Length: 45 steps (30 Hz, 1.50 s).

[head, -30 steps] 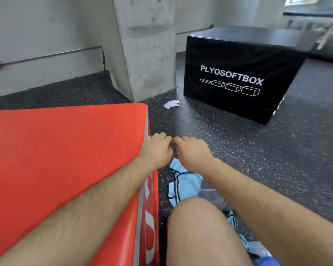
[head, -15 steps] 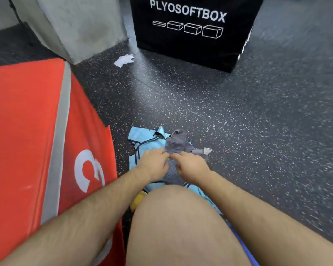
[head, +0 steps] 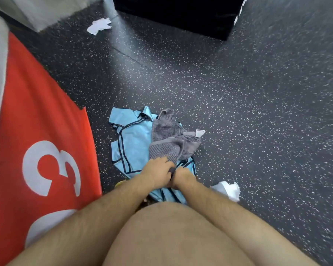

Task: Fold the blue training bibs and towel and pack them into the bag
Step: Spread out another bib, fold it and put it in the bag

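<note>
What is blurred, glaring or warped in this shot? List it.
Head view: the towel and blue bibs mid-frame are fairly sharp; the speckled floor smears into streaks toward the right edge; a pale sheen crosses it below the black box; the wide lens bows the edge of the red box.

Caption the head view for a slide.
Left hand and right hand grip a grey striped towel lying on light-blue training bibs beside a red box marked 3.
</note>
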Each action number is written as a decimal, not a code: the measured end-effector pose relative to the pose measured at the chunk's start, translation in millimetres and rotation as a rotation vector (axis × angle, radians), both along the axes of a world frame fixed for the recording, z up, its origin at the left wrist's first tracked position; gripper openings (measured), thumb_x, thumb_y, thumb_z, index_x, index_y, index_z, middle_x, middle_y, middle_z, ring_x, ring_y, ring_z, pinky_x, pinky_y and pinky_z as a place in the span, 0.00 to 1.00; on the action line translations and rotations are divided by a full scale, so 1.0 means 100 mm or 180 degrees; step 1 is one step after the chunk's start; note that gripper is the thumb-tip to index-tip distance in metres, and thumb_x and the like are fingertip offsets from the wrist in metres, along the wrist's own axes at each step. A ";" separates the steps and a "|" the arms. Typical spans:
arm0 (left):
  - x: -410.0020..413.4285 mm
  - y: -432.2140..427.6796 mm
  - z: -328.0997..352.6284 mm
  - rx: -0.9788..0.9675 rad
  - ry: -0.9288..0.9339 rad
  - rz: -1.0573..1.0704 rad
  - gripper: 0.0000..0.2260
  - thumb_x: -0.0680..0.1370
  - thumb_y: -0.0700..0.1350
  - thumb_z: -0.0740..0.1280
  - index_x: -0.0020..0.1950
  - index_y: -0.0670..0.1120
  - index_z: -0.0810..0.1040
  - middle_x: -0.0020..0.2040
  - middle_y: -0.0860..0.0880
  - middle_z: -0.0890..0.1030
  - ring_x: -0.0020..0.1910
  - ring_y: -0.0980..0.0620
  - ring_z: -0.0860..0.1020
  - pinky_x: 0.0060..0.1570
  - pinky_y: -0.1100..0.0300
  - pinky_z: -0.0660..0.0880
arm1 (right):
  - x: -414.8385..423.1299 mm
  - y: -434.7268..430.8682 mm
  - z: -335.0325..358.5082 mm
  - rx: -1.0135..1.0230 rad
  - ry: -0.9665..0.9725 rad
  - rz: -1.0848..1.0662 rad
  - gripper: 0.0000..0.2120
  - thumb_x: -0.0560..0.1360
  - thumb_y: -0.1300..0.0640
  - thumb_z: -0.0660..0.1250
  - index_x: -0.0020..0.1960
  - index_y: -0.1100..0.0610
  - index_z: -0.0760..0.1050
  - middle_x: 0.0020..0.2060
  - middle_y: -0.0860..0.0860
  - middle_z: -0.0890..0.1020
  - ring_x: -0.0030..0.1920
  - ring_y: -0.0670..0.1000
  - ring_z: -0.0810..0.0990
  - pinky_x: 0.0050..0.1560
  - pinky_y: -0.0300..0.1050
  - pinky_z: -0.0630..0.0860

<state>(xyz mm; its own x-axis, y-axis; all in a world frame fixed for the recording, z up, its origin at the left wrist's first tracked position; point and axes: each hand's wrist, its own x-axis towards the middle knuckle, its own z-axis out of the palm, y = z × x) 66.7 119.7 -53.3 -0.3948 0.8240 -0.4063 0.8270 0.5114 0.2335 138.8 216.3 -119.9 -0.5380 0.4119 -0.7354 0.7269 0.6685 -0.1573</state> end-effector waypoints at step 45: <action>-0.62 -0.96 4.50 0.2807 0.0672 0.1701 0.06 0.79 0.42 0.66 0.46 0.49 0.82 0.37 0.52 0.79 0.37 0.52 0.76 0.32 0.61 0.67 | -0.70 -0.42 5.41 0.1008 0.3614 0.1198 0.07 0.75 0.61 0.64 0.46 0.57 0.81 0.42 0.53 0.80 0.42 0.54 0.78 0.38 0.44 0.72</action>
<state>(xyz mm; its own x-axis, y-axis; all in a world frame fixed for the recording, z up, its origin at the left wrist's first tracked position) 4.3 23.3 396.8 -0.7871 0.4920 0.3720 0.6112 0.5407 0.5780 69.2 174.6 421.5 -0.9293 0.1682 0.3289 0.0386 0.9297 -0.3663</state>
